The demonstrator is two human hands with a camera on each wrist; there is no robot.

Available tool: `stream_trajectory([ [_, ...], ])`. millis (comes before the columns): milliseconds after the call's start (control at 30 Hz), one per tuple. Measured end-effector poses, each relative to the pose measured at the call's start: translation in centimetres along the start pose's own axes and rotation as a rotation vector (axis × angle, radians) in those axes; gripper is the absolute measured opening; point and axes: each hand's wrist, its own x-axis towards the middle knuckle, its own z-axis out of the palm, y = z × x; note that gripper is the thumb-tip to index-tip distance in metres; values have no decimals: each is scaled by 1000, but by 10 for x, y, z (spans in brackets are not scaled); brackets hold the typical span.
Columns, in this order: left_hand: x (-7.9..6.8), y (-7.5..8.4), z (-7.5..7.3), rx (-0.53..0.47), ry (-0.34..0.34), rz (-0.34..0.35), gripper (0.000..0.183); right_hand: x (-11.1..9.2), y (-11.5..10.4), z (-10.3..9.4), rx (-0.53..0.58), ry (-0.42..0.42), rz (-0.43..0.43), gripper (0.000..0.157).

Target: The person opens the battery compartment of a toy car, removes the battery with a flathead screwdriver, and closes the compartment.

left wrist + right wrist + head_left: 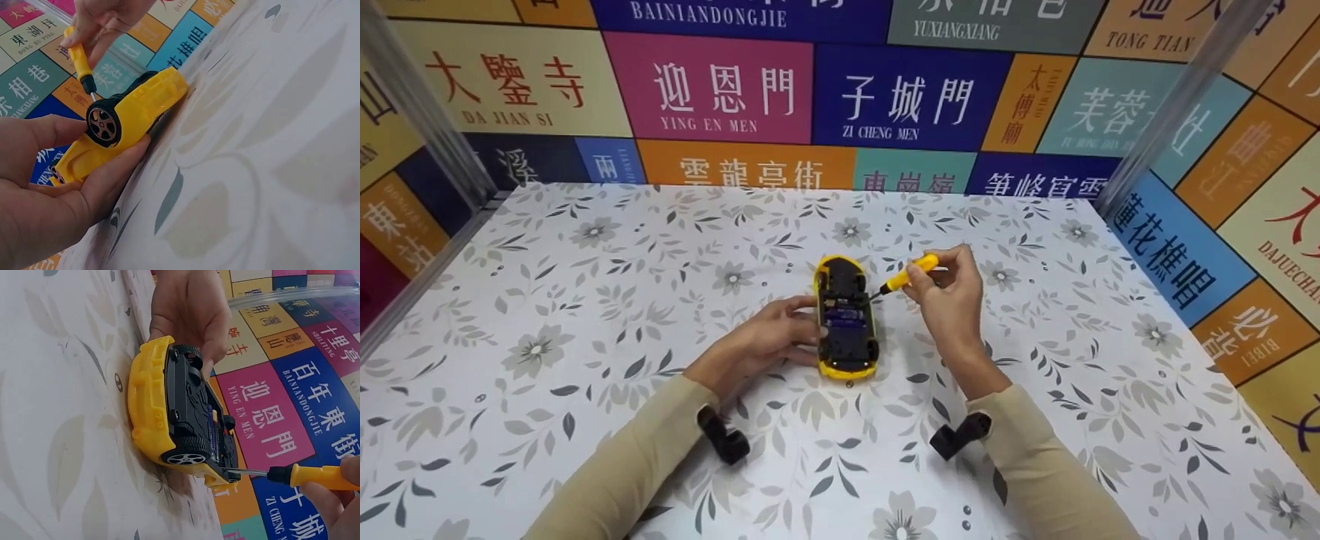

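A yellow toy car point(847, 352) lies upside down, its black underside up and purple parts showing in an open bay at its middle. My left hand point(769, 334) holds the car by its left side; in the left wrist view the thumb is near a wheel point(104, 125) and the fingers lie along the body. My right hand point(952, 296) pinches a yellow-handled screwdriver point(911, 272) with a black collar. Its thin metal shaft point(247, 471) reaches the edge of the car's underside, as the right wrist view shows. The screwdriver slants down to the left.
A white tablecloth point(622, 225) with grey flowers and leaves covers the table. Behind it stands a wall of coloured panels point(709, 90) with lettering, with metal posts at both corners. Black camera mounts point(724, 436) sit at both wrists.
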Motion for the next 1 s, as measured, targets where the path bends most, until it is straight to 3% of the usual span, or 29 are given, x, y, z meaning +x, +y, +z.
stream_trajectory([
  [167, 0, 0, 0, -1, -6, -6, 69, 9, 4, -5, 134, 41, 150, 18],
  [367, 0, 0, -1, -13, 3, -15, 70, 18, 12, -11, 226, 109, 254, 17],
  [600, 0, 0, -4, -39, 1, -22, 69, 24, 19, -17, 338, 109, 359, 15],
  [800, 1, 0, -3, -38, 12, -33, 69, 22, 12, -16, 242, 102, 277, 20],
  [1000, -1, 1, -2, -34, 6, -27, 69, 12, -3, -11, 93, 63, 42, 26],
])
